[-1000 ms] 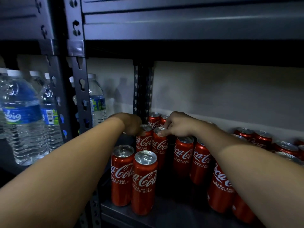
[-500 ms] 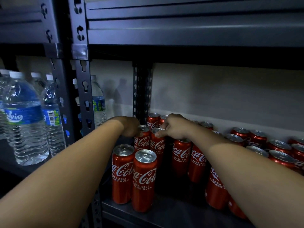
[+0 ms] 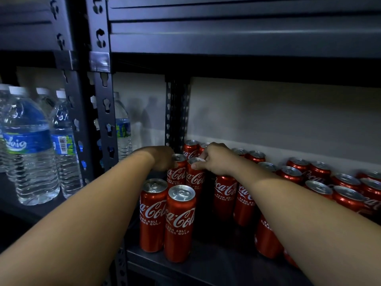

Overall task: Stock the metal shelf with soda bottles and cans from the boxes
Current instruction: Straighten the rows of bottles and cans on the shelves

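Note:
Several tall red Coca-Cola cans stand on the dark metal shelf (image 3: pixel 216 263). My left hand (image 3: pixel 162 158) curls over the top of one can (image 3: pixel 176 174) in the second row at the shelf's left end. My right hand (image 3: pixel 216 159) grips the top of the neighbouring can (image 3: pixel 194 178), thumb on its rim. Two more cans (image 3: pixel 152 215) (image 3: pixel 179 221) stand in front of these, near the shelf edge. Further rows of cans (image 3: pixel 224 195) run under my right forearm, and a cluster (image 3: pixel 321 180) fills the right side.
A perforated upright post (image 3: pixel 105 112) separates this bay from the left bay, which holds several clear water bottles (image 3: pixel 31 149) with blue labels. Another post (image 3: pixel 175 112) stands at the back. The upper shelf beam (image 3: pixel 226 38) hangs low overhead. A pale wall lies behind.
Both hands stay on the same two cans. The view has shifted slightly, bringing more cans into sight on the right.

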Motion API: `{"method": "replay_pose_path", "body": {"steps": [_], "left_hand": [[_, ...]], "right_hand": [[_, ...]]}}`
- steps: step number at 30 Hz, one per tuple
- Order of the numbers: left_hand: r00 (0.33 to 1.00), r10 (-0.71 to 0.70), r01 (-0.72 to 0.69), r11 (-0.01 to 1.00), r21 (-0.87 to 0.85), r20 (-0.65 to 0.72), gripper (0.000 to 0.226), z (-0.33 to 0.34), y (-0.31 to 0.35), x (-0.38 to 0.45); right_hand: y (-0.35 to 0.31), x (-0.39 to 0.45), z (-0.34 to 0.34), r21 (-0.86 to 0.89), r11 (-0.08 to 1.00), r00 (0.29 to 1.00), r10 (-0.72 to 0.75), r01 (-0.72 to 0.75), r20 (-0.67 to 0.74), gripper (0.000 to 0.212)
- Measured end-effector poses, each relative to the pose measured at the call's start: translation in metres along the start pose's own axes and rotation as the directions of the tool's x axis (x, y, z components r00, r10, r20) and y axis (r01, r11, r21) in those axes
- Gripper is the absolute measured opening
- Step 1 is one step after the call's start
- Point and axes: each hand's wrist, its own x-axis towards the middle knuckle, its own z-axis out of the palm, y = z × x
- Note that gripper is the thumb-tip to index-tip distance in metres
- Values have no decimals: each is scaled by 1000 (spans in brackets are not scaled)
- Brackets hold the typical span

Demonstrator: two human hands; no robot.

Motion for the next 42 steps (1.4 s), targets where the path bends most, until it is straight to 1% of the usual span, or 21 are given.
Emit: {"method": "replay_pose_path", "body": {"steps": [2,4,5,7,9,12,14,16,17,19,20,21,24,26,31,38,40,42], "left_hand": [[1000,-5,4,1000,-15,-17,35,1,0,-2],[997,-15,10,998,-63,-72,47,3,0,-6],[993,-27,14,993,-114,-113,52,4,1,-9],[980,-55,9,972,-236,-190,53,6,5,-20],[963,-100,4,935,-354,-252,48,8,9,-34],[934,-152,-32,865,-501,-322,28,14,10,-63],[923,-148,-74,837,-542,-355,15,21,8,-84],[911,-150,-105,817,-567,-385,9,27,7,-102],[910,-142,-109,824,-556,-389,12,29,8,-111],[914,-126,-86,870,-486,-386,34,34,8,-126],[915,-126,-60,898,-437,-383,43,36,7,-131],[914,-120,-42,923,-383,-388,47,37,6,-137],[920,-93,-24,956,-291,-381,35,41,5,-147],[917,-89,-15,966,-259,-388,36,42,4,-150],[925,-88,5,976,-220,-369,51,40,1,-150],[941,-84,22,982,-189,-328,51,38,2,-147],[939,-89,24,981,-193,-332,54,36,3,-145],[929,-94,8,972,-234,-359,53,34,9,-144]], "right_hand": [[0,-3,2,7,1000,1000,7,-7,-10,35],[-2,-8,3,31,999,999,30,-29,-32,35],[-4,-11,3,46,999,998,27,-25,-54,34],[-7,-21,4,74,997,994,7,1,-112,31],[-11,-34,4,130,990,982,-21,46,-189,44],[-23,-60,8,209,971,965,-61,117,-255,46],[-31,-77,15,268,955,970,-61,126,-236,45],[-39,-96,20,342,929,980,-84,142,-180,51],[-43,-106,21,360,922,984,-95,143,-148,56],[-48,-120,22,327,935,989,-107,136,-106,61],[-50,-123,24,294,946,988,-111,137,-103,61],[-51,-124,26,269,955,989,-102,127,-106,57],[-54,-122,32,252,964,992,-61,87,-110,42],[-55,-122,35,267,959,991,-60,89,-116,40],[-60,-121,38,297,952,993,-34,67,-114,52],[-59,-125,38,287,956,992,-24,59,-123,65],[-55,-127,36,293,954,994,-36,66,-107,76],[-49,-130,32,292,955,995,-30,56,-92,94]]}}
